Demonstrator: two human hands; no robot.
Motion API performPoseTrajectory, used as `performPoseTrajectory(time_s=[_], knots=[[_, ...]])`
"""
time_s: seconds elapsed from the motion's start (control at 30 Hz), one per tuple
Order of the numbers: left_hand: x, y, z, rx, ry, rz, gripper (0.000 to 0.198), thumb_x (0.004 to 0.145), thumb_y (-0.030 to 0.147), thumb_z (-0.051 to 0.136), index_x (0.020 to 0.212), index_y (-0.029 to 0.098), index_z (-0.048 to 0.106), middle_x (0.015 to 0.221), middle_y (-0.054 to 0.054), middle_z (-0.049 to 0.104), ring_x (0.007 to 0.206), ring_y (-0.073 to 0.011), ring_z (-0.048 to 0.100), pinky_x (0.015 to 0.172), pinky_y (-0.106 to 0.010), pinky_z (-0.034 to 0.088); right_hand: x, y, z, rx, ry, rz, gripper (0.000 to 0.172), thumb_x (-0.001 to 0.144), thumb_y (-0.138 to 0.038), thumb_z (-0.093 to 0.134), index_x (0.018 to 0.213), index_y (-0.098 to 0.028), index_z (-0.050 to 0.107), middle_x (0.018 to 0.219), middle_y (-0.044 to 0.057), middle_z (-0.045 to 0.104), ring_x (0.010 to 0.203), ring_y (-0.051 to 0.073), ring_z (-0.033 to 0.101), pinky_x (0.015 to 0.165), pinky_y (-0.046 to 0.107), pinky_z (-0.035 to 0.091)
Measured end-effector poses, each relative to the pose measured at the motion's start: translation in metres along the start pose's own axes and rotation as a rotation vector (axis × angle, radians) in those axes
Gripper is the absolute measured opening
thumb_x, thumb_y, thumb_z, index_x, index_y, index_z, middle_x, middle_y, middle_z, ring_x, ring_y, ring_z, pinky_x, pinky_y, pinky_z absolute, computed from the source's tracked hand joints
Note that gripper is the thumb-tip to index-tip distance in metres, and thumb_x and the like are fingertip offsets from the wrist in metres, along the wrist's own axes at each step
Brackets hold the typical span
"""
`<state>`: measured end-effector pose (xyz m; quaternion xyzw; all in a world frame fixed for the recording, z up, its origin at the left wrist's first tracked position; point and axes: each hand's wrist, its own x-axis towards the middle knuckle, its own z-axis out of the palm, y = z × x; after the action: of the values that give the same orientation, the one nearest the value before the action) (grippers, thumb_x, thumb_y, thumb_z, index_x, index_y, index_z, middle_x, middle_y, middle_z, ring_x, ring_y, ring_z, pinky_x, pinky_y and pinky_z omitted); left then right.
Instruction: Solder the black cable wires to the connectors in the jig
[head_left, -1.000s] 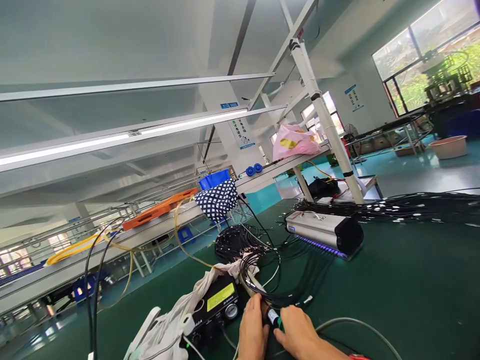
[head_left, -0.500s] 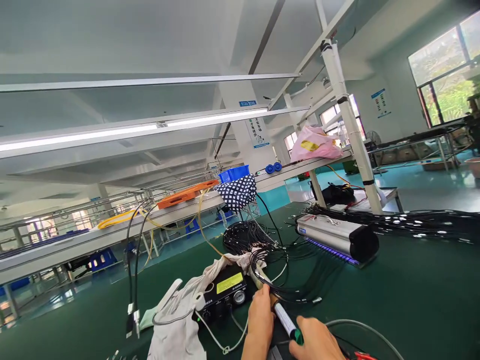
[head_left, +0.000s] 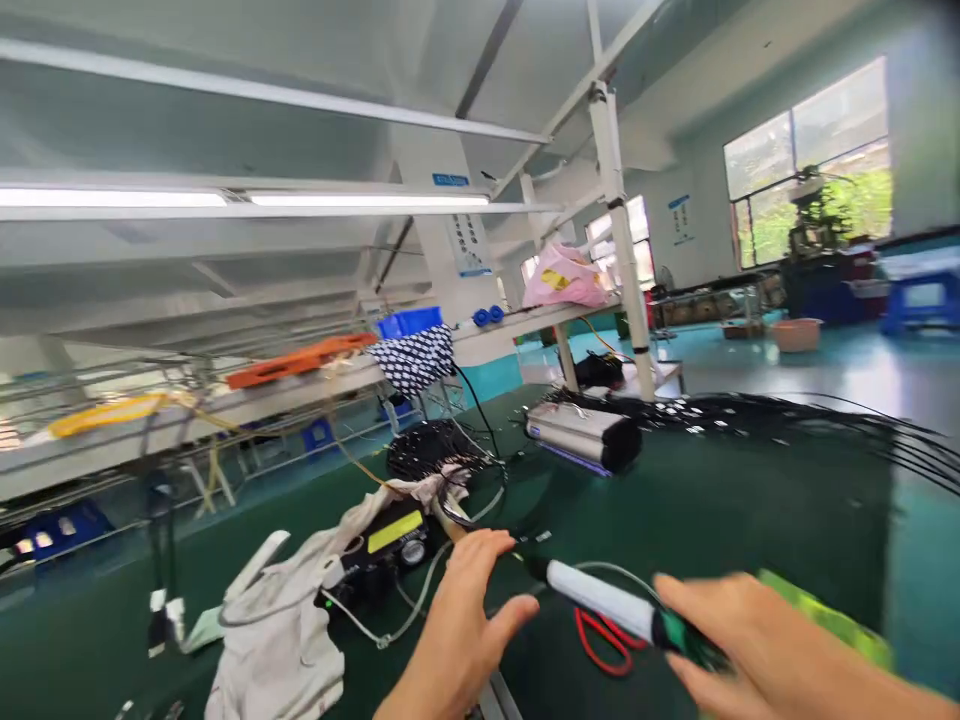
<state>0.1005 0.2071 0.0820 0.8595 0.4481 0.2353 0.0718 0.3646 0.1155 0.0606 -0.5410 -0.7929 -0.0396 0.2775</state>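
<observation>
My right hand (head_left: 757,640), blurred by motion, grips the dark green rear end of a dispensing syringe (head_left: 600,598). The syringe has a white-labelled barrel, and its dark front end and thin tip point left. Beside that tip, my left hand (head_left: 461,610) is open, thumb and fingers apart, with nothing in it. A black dispenser box (head_left: 375,575) with a round gauge and yellow label sits to the left. Pale cloth (head_left: 281,635) lies against the box. Red-handled scissors (head_left: 606,640) lie under the syringe on the green table (head_left: 720,500).
A silver lamp unit (head_left: 577,432) with purple light stands farther back. Black cables are coiled (head_left: 424,447) behind the box, and another bundle (head_left: 705,410) runs along the far right. A yellow-green item (head_left: 825,615) lies by the right arm. Thin cables hang at the left.
My right hand has moved right and up with the syringe, out from near the cable coil. My left hand has opened and come away. The view has turned right.
</observation>
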Motion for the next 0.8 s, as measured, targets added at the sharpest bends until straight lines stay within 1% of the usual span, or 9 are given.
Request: performPoseTrajectory(time_s=[0.07,0.17,0.27,0.33,0.4,0.5,0.6,0.7,0.8], knots=[[-0.011,0.028,-0.007,0.085,-0.040,0.236,0.061,0.075,0.026,0.075,0.128,0.022,0.046,0.136,-0.008,0.051,0.131,-0.0271,0.039,0.111,-0.048,0.031,0.013,-0.022,-0.037,-0.113,-0.072,-0.142,0.011,0.077,-0.012,0.064,0.082,-0.021,0.062,0.073,0.001,0.069,0.060,0.021,0.064,0.053,0.027,0.040],[-0.023,0.047,-0.019,0.307,0.140,0.439,0.034,0.085,0.016,0.058,0.119,0.022,0.051,0.110,-0.006,0.065,0.104,-0.0254,0.058,0.101,-0.054,0.037,0.025,-0.048,-0.069,-0.251,-0.050,-0.286,0.008,0.081,-0.020,0.067,0.086,-0.017,0.061,0.075,0.003,0.065,0.061,0.022,0.060,0.050,0.030,0.039],[-0.033,0.052,-0.034,0.475,0.295,0.428,0.019,0.096,0.032,0.042,0.104,0.022,0.055,0.094,-0.003,0.066,0.090,-0.0246,0.062,0.099,-0.055,0.035,0.009,-0.066,-0.072,-0.348,0.315,-0.440,0.016,0.090,-0.016,0.058,0.104,-0.008,0.060,0.096,0.014,0.065,0.085,0.030,0.061,0.069,0.041,0.048],[-0.042,0.059,-0.043,0.539,0.353,0.399,0.017,0.095,0.035,0.047,0.101,0.021,0.056,0.090,-0.004,0.066,0.089,-0.0256,0.062,0.099,-0.056,0.035,-0.012,-0.075,-0.058,-0.199,0.534,-0.468,0.027,0.096,-0.022,0.054,0.113,-0.002,0.056,0.103,0.019,0.065,0.095,0.033,0.059,0.080,0.047,0.048],[-0.051,0.072,-0.046,0.546,0.369,0.356,0.015,0.085,0.026,0.064,0.097,0.021,0.057,0.088,-0.003,0.066,0.089,-0.0253,0.062,0.098,-0.054,0.036,-0.029,-0.080,-0.034,0.110,0.576,-0.313,0.020,0.096,-0.024,0.052,0.102,-0.007,0.060,0.087,0.013,0.067,0.081,0.028,0.063,0.070,0.041,0.052],[-0.058,0.092,-0.038,0.470,0.298,0.249,0.023,0.073,0.015,0.077,0.087,0.021,0.060,0.082,0.001,0.064,0.088,-0.0221,0.061,0.100,-0.051,0.038,-0.028,-0.085,0.008,0.788,0.228,0.095,0.036,0.091,-0.040,0.056,0.109,-0.010,0.059,0.083,0.009,0.066,0.063,0.021,0.061,0.050,0.030,0.050],[-0.059,0.095,-0.027,0.430,0.231,0.212,0.018,0.076,0.018,0.074,0.089,0.021,0.062,0.078,0.002,0.064,0.089,-0.0205,0.062,0.105,-0.050,0.038,-0.006,-0.095,0.034,1.277,0.125,0.302,0.042,0.085,-0.053,0.058,0.102,-0.015,0.061,0.077,0.004,0.063,0.060,0.016,0.055,0.052,0.026,0.047],[-0.072,0.079,-0.022,0.496,0.330,0.210,0.049,0.079,0.030,0.074,0.121,0.014,0.054,0.109,-0.009,0.067,0.107,-0.0273,0.059,0.104,-0.053,0.041,0.017,-0.099,0.045,1.498,0.200,0.394,0.050,0.077,-0.060,0.068,0.100,-0.016,0.062,0.080,0.003,0.065,0.061,0.014,0.051,0.051,0.023,0.042],[-0.106,0.061,-0.016,0.606,0.436,0.174,0.074,0.086,0.035,0.064,0.144,0.010,0.026,0.141,-0.019,0.046,0.126,-0.0357,0.046,0.097,-0.051,0.048,0.033,-0.087,0.055,1.565,0.208,0.531,0.059,0.068,-0.065,0.074,0.093,-0.013,0.063,0.082,0.006,0.067,0.059,0.013,0.051,0.046,0.021,0.039]])
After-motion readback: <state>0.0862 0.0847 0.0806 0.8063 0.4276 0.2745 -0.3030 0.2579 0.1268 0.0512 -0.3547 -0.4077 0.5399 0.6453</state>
